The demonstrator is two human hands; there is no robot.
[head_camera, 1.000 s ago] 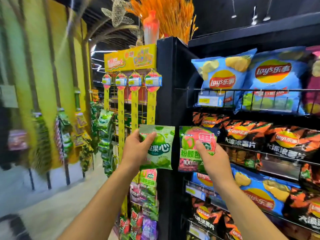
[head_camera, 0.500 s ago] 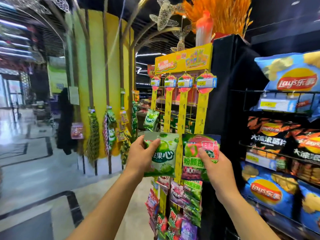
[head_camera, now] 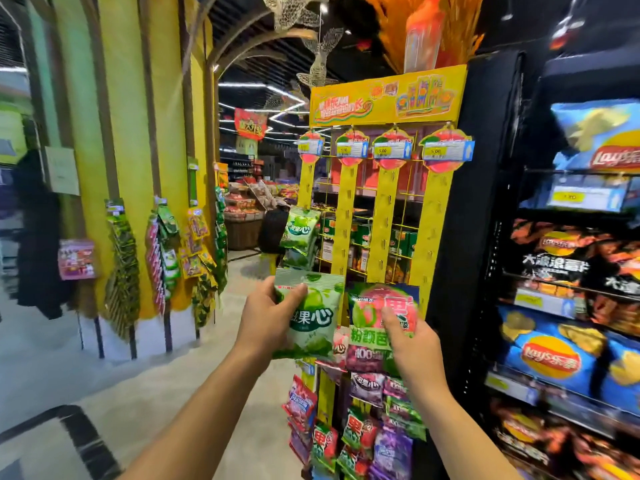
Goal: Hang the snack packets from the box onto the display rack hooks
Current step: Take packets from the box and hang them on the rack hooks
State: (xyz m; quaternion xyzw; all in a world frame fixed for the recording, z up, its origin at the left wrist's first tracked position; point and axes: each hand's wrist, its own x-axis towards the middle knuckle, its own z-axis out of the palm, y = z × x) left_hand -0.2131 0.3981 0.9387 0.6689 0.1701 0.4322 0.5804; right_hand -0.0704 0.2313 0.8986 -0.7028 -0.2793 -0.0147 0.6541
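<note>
At the frame's centre, 2 hands hold snack packets before the yellow display rack (head_camera: 431, 216).
The grip of the left hand (head_camera: 265, 322) is closed round the green packet (head_camera: 313, 323), thumb over its top edge; the right hand (head_camera: 414, 344) pinches the pink-and-green packet (head_camera: 372, 341) just beside it. Both overlap the rack's strips, above the hung packets (head_camera: 363, 441) at lower centre.

The yellow display rack (head_camera: 381, 209) stands just behind my left hand (head_camera: 266, 320), with green packets (head_camera: 301, 233) hanging on its leftmost strip above it. Below my right hand (head_camera: 412, 344), red, green and purple packets (head_camera: 367, 441) crowd the lower hooks.
</note>
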